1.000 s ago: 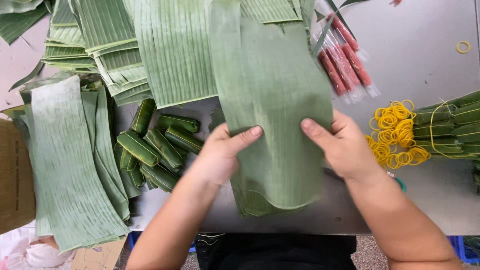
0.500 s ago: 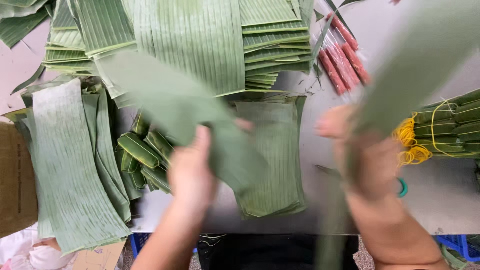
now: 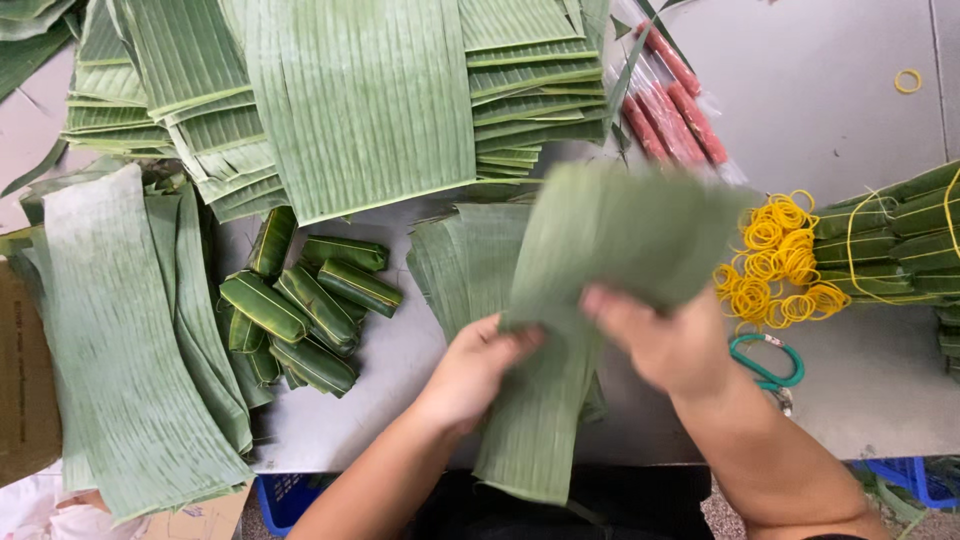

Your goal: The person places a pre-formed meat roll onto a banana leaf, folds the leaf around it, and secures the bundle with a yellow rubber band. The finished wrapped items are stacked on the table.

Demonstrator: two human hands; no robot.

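Both hands hold one long green banana leaf strip above the grey table. My left hand grips its left edge near the lower half. My right hand, blurred by motion, pinches the strip from the right. The strip's lower end hangs past the table's front edge. Beneath it lies a small stack of cut leaves.
Several leaf-wrapped rolls lie left of the hands. Stacks of cut leaves fill the back, long strips the left. Yellow rubber bands, green-handled scissors, red sausages in plastic and bundled rolls sit right.
A second ago both hands pressed flat on the leaf stack. They then lifted leaves apart, and now both hold a single strip together over the stack.
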